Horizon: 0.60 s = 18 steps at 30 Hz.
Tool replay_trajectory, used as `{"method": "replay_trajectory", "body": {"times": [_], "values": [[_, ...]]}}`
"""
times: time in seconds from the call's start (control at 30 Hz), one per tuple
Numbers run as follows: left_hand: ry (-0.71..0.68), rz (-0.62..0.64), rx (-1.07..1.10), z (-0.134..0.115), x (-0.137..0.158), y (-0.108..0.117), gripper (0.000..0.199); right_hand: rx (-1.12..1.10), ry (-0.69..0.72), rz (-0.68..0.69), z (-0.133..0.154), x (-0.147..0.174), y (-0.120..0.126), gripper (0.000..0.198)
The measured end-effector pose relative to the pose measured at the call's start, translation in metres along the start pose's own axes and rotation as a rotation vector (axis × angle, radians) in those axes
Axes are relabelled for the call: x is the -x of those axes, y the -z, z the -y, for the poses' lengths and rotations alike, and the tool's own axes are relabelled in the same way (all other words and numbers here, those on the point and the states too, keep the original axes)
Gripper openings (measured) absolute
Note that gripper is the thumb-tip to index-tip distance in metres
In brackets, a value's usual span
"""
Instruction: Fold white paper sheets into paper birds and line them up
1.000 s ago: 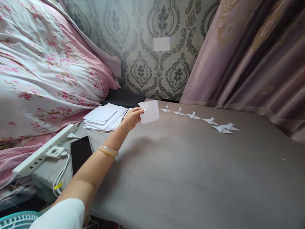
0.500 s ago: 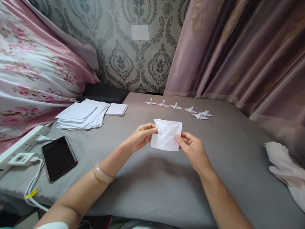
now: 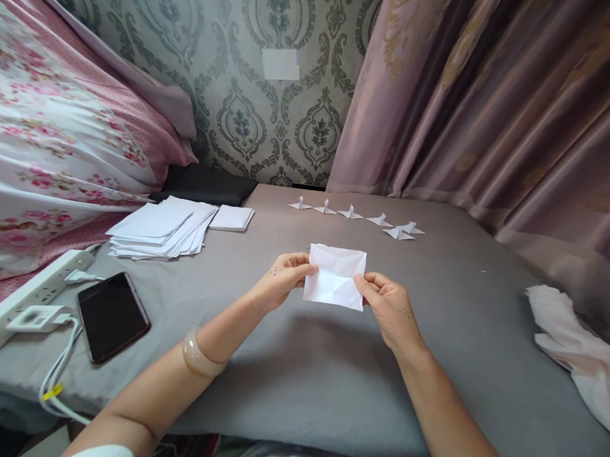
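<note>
A small square sheet of white paper with fold creases is held up above the grey-covered table. My left hand pinches its left edge, thumb on the near face and fingers behind. At the right edge, my right hand grips it the same way. The paper is spread out between both hands, tilted toward me, and its far face is hidden. Beyond it, several folded white paper birds stand in a loose row on the table.
On the left lie a stack of white paper, a smaller paper stack, a phone and a white power strip with cables. A black folded item sits behind them. White cloth lies at the right edge.
The paper has been opened flatter between my hands and turned slightly. Both hands have shifted slightly downward, still holding it.
</note>
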State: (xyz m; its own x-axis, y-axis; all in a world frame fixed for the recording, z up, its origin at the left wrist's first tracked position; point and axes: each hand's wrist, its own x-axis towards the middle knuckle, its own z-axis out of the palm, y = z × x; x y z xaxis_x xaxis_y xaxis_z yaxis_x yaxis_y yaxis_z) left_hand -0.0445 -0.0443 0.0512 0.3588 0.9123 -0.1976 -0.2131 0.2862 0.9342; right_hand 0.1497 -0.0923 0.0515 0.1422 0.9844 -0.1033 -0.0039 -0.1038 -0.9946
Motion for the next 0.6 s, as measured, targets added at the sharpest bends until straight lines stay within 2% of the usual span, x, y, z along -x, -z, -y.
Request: {"method": "replay_trajectory", "body": {"times": [0.27,0.37,0.47,0.6], "values": [[0.022,-0.038,0.035,0.001,-0.005,0.006,0.030,-0.020,-0.019,0.039,-0.004,-0.012,-0.006,0.038],[-0.004,-0.058,0.057,0.003,-0.009,0.009,0.032,0.001,-0.039,0.107,-0.005,-0.011,-0.006,0.034],[-0.046,-0.034,0.084,0.005,-0.011,0.009,0.031,0.001,-0.067,0.164,-0.005,-0.009,-0.007,0.031],[-0.084,0.011,0.115,0.006,-0.009,0.004,0.027,-0.088,-0.145,0.155,-0.001,-0.007,-0.010,0.030]]}}
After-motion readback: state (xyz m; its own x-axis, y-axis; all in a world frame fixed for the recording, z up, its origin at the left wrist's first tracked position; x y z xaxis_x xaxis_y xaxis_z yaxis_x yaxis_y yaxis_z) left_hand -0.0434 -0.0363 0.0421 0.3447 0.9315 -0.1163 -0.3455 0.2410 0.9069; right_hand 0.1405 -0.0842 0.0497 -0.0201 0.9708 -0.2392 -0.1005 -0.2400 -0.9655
